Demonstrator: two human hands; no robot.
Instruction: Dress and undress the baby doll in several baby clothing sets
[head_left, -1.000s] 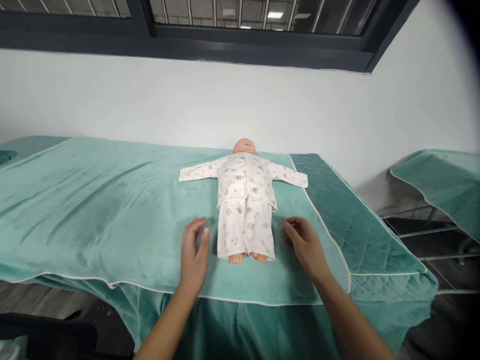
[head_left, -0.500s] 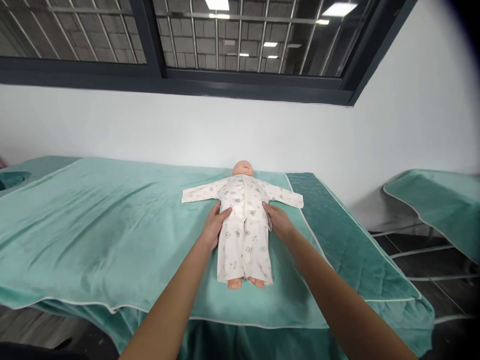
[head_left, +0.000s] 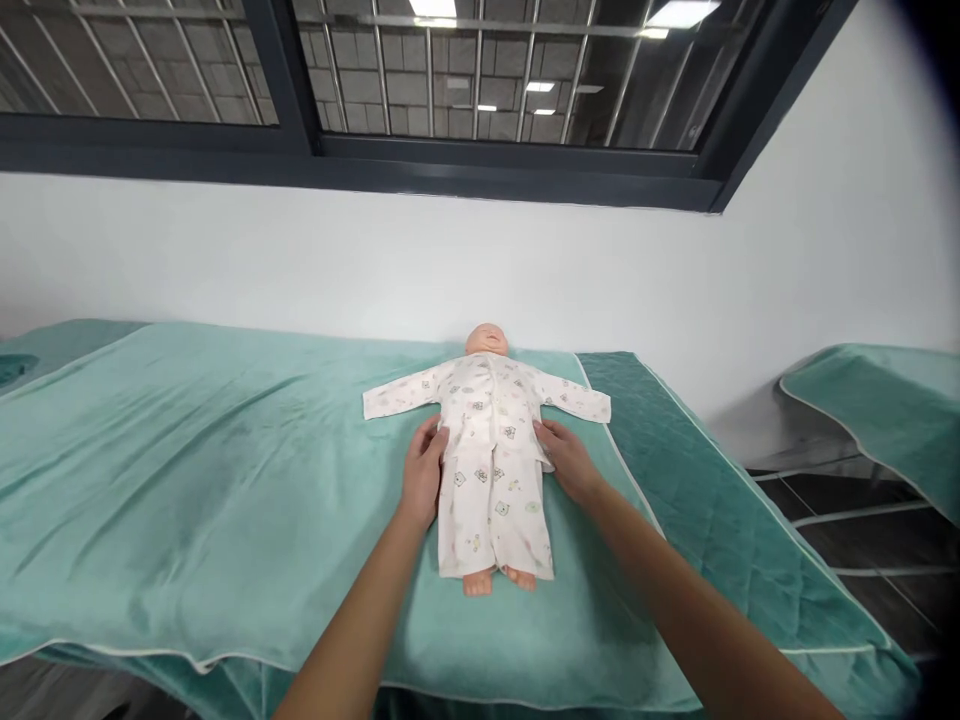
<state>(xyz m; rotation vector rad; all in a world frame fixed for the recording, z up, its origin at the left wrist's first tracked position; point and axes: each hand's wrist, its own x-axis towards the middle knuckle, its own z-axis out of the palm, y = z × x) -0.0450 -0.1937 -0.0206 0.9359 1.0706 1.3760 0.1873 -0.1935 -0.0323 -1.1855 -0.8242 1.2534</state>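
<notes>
A baby doll (head_left: 487, 340) lies on its back, head toward the wall, feet toward me. It wears a white printed top (head_left: 491, 400) and white printed trousers (head_left: 493, 515), with both sleeves spread out sideways and the bare feet showing at the hems. My left hand (head_left: 425, 465) is at the left side of the doll's waist, thumb by the edge of the top. On the other side, my right hand (head_left: 566, 458) touches the top's lower edge, its fingers partly hidden by the cloth. Whether either hand pinches the fabric is unclear.
A green sheet (head_left: 225, 480) with some wrinkles covers the bed under the doll. Darker quilted green fabric (head_left: 705, 510) extends to the right. Behind are a white wall (head_left: 300, 260) and a dark window frame (head_left: 487, 170). Another green-covered surface (head_left: 892, 400) stands at far right.
Both hands have eased slightly outward from the doll's waist; my left thumb no longer lies over the front of the top. The view has shifted slightly. The doll keeps its pose.
</notes>
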